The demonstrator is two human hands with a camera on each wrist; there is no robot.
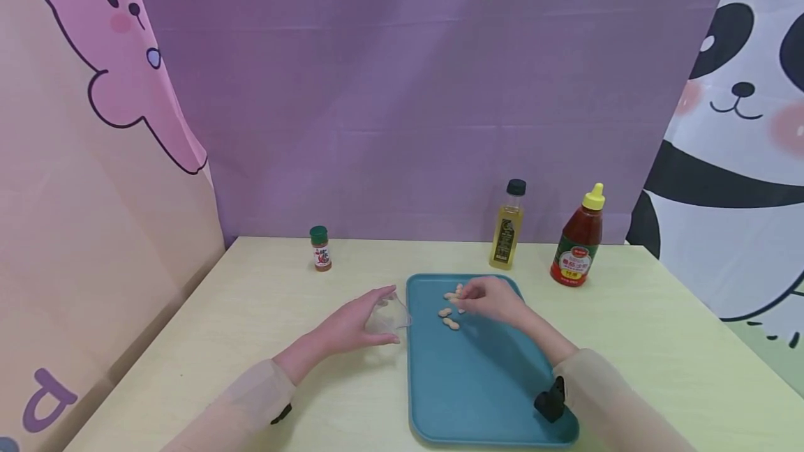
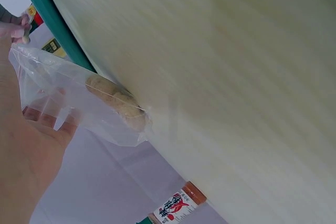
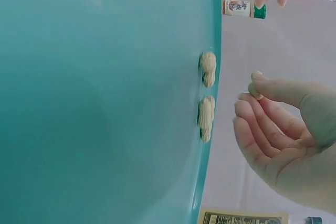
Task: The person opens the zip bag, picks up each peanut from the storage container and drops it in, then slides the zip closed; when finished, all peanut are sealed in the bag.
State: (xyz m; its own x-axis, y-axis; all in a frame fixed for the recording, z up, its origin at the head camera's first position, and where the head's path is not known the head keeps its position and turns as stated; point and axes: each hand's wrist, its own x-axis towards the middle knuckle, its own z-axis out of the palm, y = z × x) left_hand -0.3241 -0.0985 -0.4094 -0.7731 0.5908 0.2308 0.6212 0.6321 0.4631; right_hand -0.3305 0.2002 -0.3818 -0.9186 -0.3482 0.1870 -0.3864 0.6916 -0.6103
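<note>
My left hand (image 1: 352, 323) holds a clear plastic bag (image 1: 389, 314) at the tray's left edge, thumb and fingers spread apart at its mouth. Inside the bag, a peanut (image 2: 118, 100) in its shell lies toward the closed end in the left wrist view. Over the far part of the blue tray (image 1: 477, 396), my right hand (image 1: 496, 300) pinches a peanut (image 3: 254, 91) between thumb and fingertips, mostly covered by them. Several more peanuts (image 1: 451, 324) lie on the tray below and beside that hand; in the right wrist view, two peanuts (image 3: 206, 119) show near the rim.
Behind the tray stands an oil bottle (image 1: 506, 229) with a black cap. To its right is a ketchup bottle (image 1: 576, 246) with a yellow tip. A small green-capped seasoning jar (image 1: 321, 250) stands at the back left of the pale table (image 1: 251, 298). A purple cloth (image 1: 402, 103) hangs behind.
</note>
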